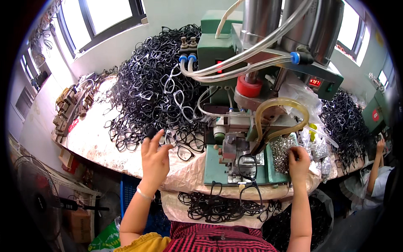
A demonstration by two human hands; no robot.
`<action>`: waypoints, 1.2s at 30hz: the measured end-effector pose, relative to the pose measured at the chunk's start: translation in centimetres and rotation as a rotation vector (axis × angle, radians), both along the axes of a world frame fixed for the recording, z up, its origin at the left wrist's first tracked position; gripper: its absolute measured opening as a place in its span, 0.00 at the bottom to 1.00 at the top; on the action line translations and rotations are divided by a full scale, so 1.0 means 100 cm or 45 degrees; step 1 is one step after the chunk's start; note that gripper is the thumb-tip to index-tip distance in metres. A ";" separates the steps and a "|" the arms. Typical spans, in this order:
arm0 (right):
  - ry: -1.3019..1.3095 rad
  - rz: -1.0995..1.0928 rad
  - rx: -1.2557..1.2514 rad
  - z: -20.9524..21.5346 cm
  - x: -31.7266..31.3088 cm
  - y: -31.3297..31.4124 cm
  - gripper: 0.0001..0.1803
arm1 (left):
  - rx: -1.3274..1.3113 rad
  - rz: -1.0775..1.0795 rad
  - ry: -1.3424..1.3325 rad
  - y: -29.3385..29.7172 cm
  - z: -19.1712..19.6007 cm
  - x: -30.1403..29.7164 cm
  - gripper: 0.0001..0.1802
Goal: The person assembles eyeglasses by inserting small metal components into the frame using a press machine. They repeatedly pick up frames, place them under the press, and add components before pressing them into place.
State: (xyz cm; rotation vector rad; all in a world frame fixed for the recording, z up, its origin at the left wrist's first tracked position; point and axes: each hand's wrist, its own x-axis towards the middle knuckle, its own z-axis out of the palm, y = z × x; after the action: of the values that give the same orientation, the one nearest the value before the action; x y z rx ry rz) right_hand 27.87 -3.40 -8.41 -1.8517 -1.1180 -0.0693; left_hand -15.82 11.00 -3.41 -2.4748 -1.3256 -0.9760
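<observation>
My left hand [154, 161] is raised over the table with its fingers apart, beside loose black eyeglass frames [185, 153]. A black cover sits on one of its fingertips, and I see nothing held in it. At the right edge of a green tray [277, 178], my right hand [299, 163] has its thumb and fingers drawn together. Small silvery metal parts [280, 155] fill that tray; whatever the fingers pinch is too small to tell. Between my hands, a black eyeglass frame [251, 197] leans at the front of a metal fixture [231, 149] on the green press [216, 52].
A tall heap of black eyeglass frames [147, 84] covers the table behind my left hand. More frames lie on my lap cloth [172, 206]. Clear hoses [239, 75] loop across the press. A fan [37, 201] stands at left; another person's arm [375, 166] shows far right.
</observation>
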 end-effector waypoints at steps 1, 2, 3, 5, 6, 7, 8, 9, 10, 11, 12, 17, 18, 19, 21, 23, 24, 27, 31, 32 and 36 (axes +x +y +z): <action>-0.008 0.045 0.054 0.006 -0.012 0.007 0.05 | -0.021 0.037 0.206 0.015 -0.020 -0.008 0.11; 0.008 0.041 0.088 0.004 -0.016 0.013 0.06 | -0.116 0.002 0.194 0.032 -0.045 -0.018 0.10; 0.067 0.064 0.117 0.004 -0.023 0.016 0.06 | -0.213 -0.023 0.190 0.044 -0.064 -0.033 0.10; 0.164 0.061 0.185 0.009 -0.029 0.020 0.07 | -0.186 -0.058 0.043 0.051 -0.060 -0.035 0.04; 0.222 0.098 0.219 0.009 -0.034 0.017 0.08 | -0.085 -0.083 -0.013 0.050 -0.042 -0.033 0.04; 0.285 0.076 0.189 0.011 -0.035 0.015 0.08 | 0.007 -0.101 -0.088 0.053 -0.024 -0.028 0.06; 0.304 0.073 0.178 0.013 -0.031 0.011 0.08 | 0.023 -0.097 -0.210 0.060 -0.005 -0.020 0.06; 0.323 0.080 0.174 0.016 -0.027 0.009 0.08 | 0.076 -0.110 -0.343 0.076 0.005 -0.020 0.05; 0.355 0.069 0.176 0.017 -0.024 0.008 0.08 | 0.014 -0.028 -0.500 0.089 0.015 -0.016 0.08; 0.391 0.058 0.185 0.016 -0.023 0.008 0.08 | -0.094 0.078 -0.526 0.108 0.009 -0.021 0.11; 0.440 0.056 0.204 0.018 -0.023 0.007 0.08 | -0.197 0.229 -0.541 0.126 -0.010 -0.037 0.12; 0.470 -0.121 0.262 0.006 -0.032 -0.026 0.05 | -0.319 0.333 -0.768 0.125 -0.097 -0.051 0.17; 0.487 -0.093 0.256 0.011 -0.036 -0.035 0.05 | -0.342 0.297 -0.748 0.120 -0.094 -0.040 0.17; 0.495 -0.067 0.243 0.021 -0.043 -0.041 0.05 | -0.375 0.259 -0.737 0.113 -0.095 -0.027 0.17; 0.420 0.107 0.219 0.047 -0.067 -0.037 0.06 | -0.345 0.199 -0.693 0.101 -0.089 -0.007 0.16; 0.117 0.342 0.289 0.078 -0.086 -0.016 0.08 | -0.204 0.117 -0.746 0.092 -0.074 0.009 0.16; 0.079 0.415 0.299 0.087 -0.093 -0.002 0.08 | -0.080 0.115 -0.790 0.084 -0.062 0.022 0.16; 0.265 0.467 0.367 0.084 -0.106 0.029 0.09 | -0.166 -0.008 -1.268 0.063 -0.058 0.037 0.13; 0.791 0.514 0.381 0.069 -0.130 0.030 0.20 | -0.650 -0.295 -1.819 0.015 -0.069 0.043 0.05; 0.866 0.537 0.417 0.066 -0.132 0.031 0.22 | -0.697 -0.382 -1.835 0.004 -0.052 0.054 0.06; 0.984 0.617 0.469 0.078 -0.134 0.029 0.28 | -0.386 -1.012 -1.654 -0.025 0.037 0.089 0.09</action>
State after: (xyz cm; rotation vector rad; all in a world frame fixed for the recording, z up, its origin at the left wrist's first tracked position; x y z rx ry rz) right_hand 14.44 -0.45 -0.57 -1.0760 -0.8799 0.6264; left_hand -6.89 8.53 0.33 -2.5517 -0.5090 -3.0807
